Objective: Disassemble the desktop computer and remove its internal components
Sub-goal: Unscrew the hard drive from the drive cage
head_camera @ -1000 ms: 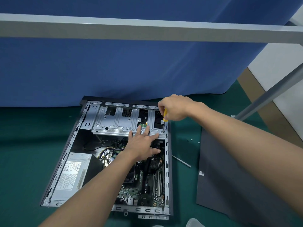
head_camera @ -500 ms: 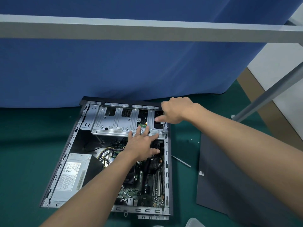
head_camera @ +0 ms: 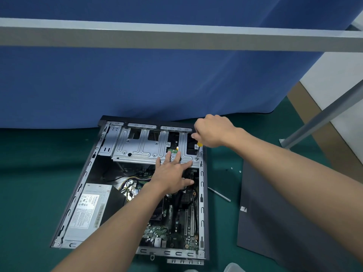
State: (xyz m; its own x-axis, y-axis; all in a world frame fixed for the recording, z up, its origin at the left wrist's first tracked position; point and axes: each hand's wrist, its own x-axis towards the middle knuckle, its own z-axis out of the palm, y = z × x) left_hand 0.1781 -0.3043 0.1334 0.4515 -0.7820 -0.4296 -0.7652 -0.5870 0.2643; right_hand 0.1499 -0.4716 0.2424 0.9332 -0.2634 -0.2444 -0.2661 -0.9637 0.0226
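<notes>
An open desktop case (head_camera: 202, 195) lies on its side on the green mat. A silver drive cage (head_camera: 145, 146) spans its far end, a power supply (head_camera: 88, 211) sits at the near left, and the motherboard (head_camera: 176, 228) fills the near right. My left hand (head_camera: 172, 171) rests flat on the cage's front edge with fingers spread. My right hand (head_camera: 213, 130) grips a yellow-handled screwdriver (head_camera: 198, 151). Its tip stands on a screw at the cage's right front corner.
The removed dark side panel (head_camera: 284, 222) lies on the mat to the right of the case. A slim metal rod (head_camera: 219, 194) and a few loose screws (head_camera: 235, 169) lie between them. A blue curtain hangs behind, and grey frame bars cross overhead and at right.
My right hand has turned on the screwdriver: the yellow handle showed, was hidden under the hand, and now shows below it. My left hand has stayed on the cage.
</notes>
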